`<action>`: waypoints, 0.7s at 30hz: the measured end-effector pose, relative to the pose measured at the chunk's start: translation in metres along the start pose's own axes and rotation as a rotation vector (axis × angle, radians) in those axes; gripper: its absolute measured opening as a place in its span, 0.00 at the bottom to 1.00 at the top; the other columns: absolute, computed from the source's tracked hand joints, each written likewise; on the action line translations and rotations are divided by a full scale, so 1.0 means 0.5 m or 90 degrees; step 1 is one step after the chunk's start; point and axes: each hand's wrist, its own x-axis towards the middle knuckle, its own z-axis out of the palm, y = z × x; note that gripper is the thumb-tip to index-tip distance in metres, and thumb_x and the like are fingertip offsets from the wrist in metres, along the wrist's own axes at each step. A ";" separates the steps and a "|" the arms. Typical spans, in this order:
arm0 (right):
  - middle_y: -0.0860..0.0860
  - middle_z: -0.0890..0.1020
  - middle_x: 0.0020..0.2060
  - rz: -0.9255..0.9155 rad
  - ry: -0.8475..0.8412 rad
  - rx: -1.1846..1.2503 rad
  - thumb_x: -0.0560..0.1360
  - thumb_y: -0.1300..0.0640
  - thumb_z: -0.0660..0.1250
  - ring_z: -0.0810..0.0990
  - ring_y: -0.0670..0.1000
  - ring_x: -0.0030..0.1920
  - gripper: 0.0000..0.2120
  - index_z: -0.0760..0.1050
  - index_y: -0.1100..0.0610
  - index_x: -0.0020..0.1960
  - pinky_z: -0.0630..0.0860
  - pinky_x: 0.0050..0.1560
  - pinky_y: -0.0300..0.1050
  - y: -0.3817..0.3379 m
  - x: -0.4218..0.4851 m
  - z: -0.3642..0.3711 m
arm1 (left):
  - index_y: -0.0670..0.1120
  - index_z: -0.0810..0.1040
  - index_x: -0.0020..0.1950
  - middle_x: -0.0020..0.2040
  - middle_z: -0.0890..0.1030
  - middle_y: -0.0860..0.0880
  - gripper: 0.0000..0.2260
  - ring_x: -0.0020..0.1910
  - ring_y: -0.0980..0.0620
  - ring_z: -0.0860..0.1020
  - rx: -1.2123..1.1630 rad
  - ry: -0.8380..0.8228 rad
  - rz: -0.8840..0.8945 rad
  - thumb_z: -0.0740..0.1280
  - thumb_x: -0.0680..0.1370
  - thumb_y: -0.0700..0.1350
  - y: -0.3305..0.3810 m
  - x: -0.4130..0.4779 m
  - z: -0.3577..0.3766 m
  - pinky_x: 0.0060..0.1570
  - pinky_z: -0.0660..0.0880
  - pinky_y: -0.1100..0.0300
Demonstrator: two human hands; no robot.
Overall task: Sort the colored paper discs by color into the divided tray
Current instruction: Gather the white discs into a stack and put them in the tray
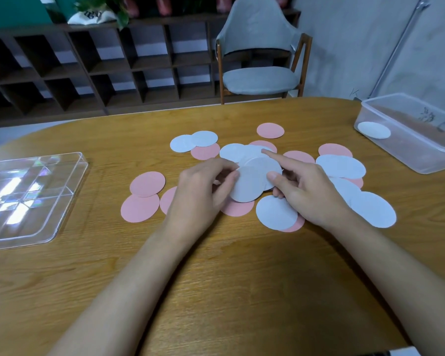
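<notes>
Several pink and white paper discs lie scattered and overlapping on the wooden table [242,265]. My left hand [201,191] and my right hand [303,191] both pinch a small stack of white discs [252,181], held tilted just above the pile. The right index finger points out over the stack's far edge. A pink disc [147,183] lies left of my left hand, a white disc [275,213] sits under my right hand. The clear divided tray [62,214] stands at the left; a bit of pink shows at its near left corner.
A clear plastic box [421,160] at the right table edge holds one white disc [373,130]. A grey chair [260,78] stands behind the table, with dark shelving [100,65] along the wall.
</notes>
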 end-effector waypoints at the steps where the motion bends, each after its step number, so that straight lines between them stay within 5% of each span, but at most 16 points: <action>1: 0.49 0.83 0.36 -0.002 -0.010 -0.002 0.84 0.57 0.64 0.82 0.48 0.43 0.23 0.70 0.44 0.77 0.79 0.52 0.48 0.000 -0.001 0.001 | 0.42 0.84 0.51 0.47 0.87 0.52 0.02 0.43 0.56 0.81 -0.015 0.003 -0.015 0.72 0.79 0.38 0.003 -0.002 0.003 0.44 0.76 0.70; 4: 0.49 0.83 0.38 -0.002 -0.033 -0.014 0.85 0.58 0.61 0.82 0.48 0.46 0.23 0.68 0.44 0.78 0.78 0.53 0.45 -0.005 -0.002 0.003 | 0.43 0.82 0.47 0.45 0.85 0.51 0.02 0.42 0.54 0.81 -0.036 0.016 -0.051 0.73 0.76 0.37 0.011 -0.003 0.005 0.43 0.78 0.65; 8: 0.49 0.81 0.41 -0.007 -0.063 -0.023 0.86 0.57 0.58 0.79 0.46 0.47 0.22 0.66 0.38 0.76 0.74 0.50 0.42 -0.012 -0.002 0.004 | 0.43 0.80 0.48 0.53 0.84 0.50 0.03 0.54 0.58 0.81 -0.063 0.020 -0.062 0.74 0.77 0.39 0.016 -0.003 0.008 0.50 0.78 0.68; 13: 0.43 0.78 0.53 -0.013 -0.100 -0.069 0.86 0.47 0.56 0.76 0.43 0.53 0.24 0.61 0.44 0.82 0.69 0.49 0.38 -0.020 -0.006 0.012 | 0.43 0.78 0.49 0.49 0.85 0.52 0.07 0.46 0.57 0.84 -0.129 0.020 -0.145 0.75 0.79 0.42 0.019 -0.008 0.014 0.44 0.76 0.73; 17: 0.42 0.73 0.62 -0.040 -0.117 -0.184 0.85 0.46 0.58 0.73 0.43 0.54 0.30 0.52 0.46 0.84 0.69 0.50 0.38 -0.020 -0.003 0.019 | 0.47 0.81 0.61 0.52 0.85 0.55 0.13 0.51 0.60 0.84 -0.154 0.019 -0.144 0.77 0.77 0.44 0.019 -0.011 0.014 0.51 0.81 0.66; 21: 0.43 0.77 0.61 -0.050 -0.084 -0.171 0.84 0.51 0.63 0.74 0.42 0.53 0.23 0.65 0.48 0.78 0.69 0.48 0.30 -0.019 -0.006 0.013 | 0.47 0.85 0.64 0.58 0.87 0.54 0.16 0.53 0.63 0.85 -0.124 0.003 -0.126 0.78 0.76 0.44 0.016 -0.013 0.001 0.56 0.80 0.65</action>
